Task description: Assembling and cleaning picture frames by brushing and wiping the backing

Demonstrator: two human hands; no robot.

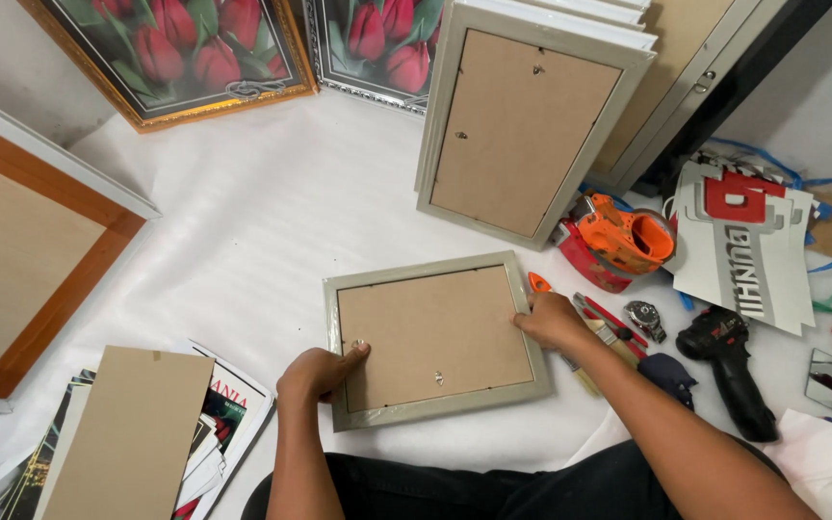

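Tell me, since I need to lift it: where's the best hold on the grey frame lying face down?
Probably the two short side rails, one hand from each side. The frame lies flat, back up, wider than tall, and the left hand and right hand already rest on those rails; tools crowd the right edge.

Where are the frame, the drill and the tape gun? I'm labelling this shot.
frame [435, 339]: head view, on its brown backing board.
drill [727, 361]: head view, on its black body.
tape gun [628, 239]: head view, on its orange housing.
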